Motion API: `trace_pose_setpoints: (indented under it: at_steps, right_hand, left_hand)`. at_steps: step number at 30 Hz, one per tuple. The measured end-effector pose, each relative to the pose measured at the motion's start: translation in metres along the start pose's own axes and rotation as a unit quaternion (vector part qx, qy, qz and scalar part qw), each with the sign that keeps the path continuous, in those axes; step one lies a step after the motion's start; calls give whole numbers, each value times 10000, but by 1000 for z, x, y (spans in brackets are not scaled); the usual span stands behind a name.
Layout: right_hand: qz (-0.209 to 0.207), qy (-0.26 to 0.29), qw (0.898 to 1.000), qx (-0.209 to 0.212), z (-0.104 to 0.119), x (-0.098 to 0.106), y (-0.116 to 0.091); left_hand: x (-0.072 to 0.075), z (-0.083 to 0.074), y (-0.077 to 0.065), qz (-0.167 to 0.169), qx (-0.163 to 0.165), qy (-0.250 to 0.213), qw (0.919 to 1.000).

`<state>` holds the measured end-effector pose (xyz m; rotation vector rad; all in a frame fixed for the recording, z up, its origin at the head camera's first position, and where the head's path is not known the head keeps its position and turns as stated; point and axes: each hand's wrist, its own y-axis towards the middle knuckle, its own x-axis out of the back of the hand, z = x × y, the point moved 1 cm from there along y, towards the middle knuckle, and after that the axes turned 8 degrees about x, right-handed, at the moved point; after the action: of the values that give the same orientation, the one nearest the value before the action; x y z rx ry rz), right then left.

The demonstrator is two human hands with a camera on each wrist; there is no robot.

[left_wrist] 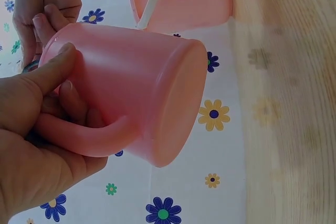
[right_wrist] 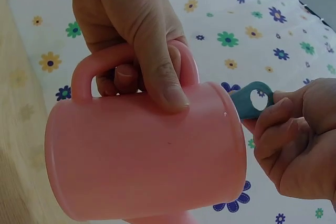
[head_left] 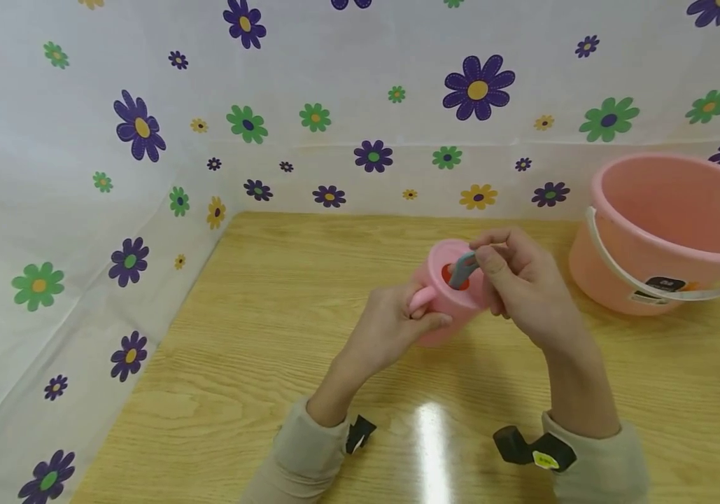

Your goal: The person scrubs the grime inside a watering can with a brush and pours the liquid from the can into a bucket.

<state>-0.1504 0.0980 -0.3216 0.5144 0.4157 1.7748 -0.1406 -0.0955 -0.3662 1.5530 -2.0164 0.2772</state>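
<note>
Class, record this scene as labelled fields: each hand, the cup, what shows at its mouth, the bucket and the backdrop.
Left hand: grips the pink cup at its handle, thumb against the wall
Right hand: pinches a teal tool with a hole in its end
Cup base: off the wooden table
Cup mouth: tool reaches in; a red thing shows, too small to identify
Bucket: pink, white handle, right of the cup in the head view
Backdrop: white floral sheet
</note>
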Motion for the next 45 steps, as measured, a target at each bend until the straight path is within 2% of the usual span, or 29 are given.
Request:
trace_pose_setpoints:
  at_steps: [6,10,14,22,25,27,33,38,42,45]
  right_hand:
    - [-147,261,9995,-54,0,-6,0]
    - [-240,-8,9995,-190,2,-9,0]
    - [-289,-567,9979,-153,4,-10,-1]
    - [-555,-1173,9910,327,5,-15,0]
    - [-455,-1238,9895,596,4,-13,-1]
    - [-243,-1294,9876,853,3,-11,-1]
    - [481,-1786,9667,1767,2,-4,-1]
    - [627,-2231,9445,2330,6,-3,-2]
    - [764,-2790,9301,2263,3,-7,-1]
    - [843,-2909,9309,2042,0,-10,-2]
  left_hand:
    - [-1,-2,0,75,61,-81,9999]
    - [-1,-2,0,92,72,-59,9999]
    - [-2,-1,-1,-27,-19,29,10000]
    - [-1,0,-1,-100,-169,187,9996]
    - [0,0,-1,-46,-133,140,9998]
    - [0,0,-2,-22,-102,110,9999]
    - [3,-2,-2,-64,-24,83,9999]
    - [3,-3,-1,-45,-19,-9,10000]
    - [4,-3,-1,-77,-146,-2,9999]
    - [3,-1,-1,-122,-187,-19,9997]
